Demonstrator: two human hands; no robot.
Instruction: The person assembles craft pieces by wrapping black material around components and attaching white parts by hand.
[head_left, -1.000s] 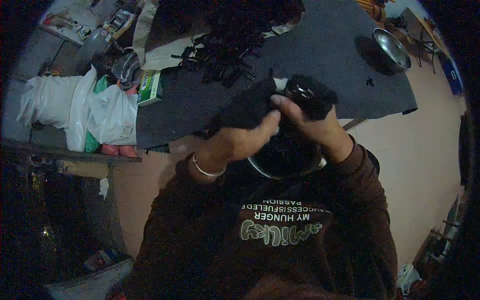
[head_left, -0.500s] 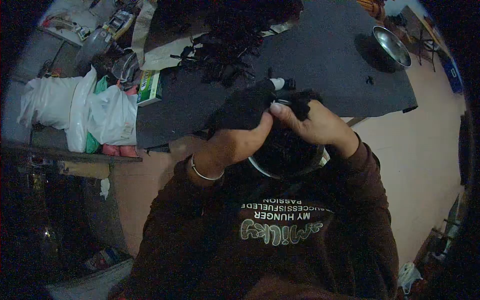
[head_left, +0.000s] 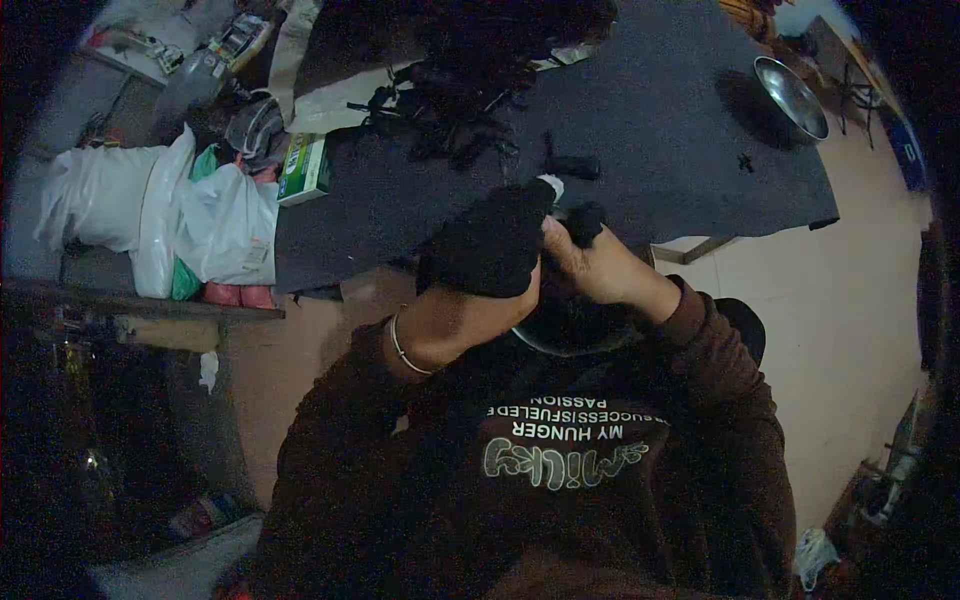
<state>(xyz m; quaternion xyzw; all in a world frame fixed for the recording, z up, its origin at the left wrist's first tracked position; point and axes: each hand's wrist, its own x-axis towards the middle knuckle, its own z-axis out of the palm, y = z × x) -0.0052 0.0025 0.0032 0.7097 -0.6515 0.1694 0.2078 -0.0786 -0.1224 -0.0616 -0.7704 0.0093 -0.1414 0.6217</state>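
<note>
A small white piece (head_left: 551,186) shows at the far edge of the left hand (head_left: 485,255), above the lap; whether it is held or wrapped on a finger, I cannot tell. Black material covers much of that hand, and its grip is hidden. The right hand (head_left: 600,262) sits close beside it, thumb pointing inward, fingers curled out of sight, its grip equally unclear. Both forearms angle inward over a bowl (head_left: 535,345). Black pieces (head_left: 450,115) lie heaped on the surface (head_left: 660,130).

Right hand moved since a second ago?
Yes: the right hand went left and down in view, away from the right corner of the grey cloth.
</note>
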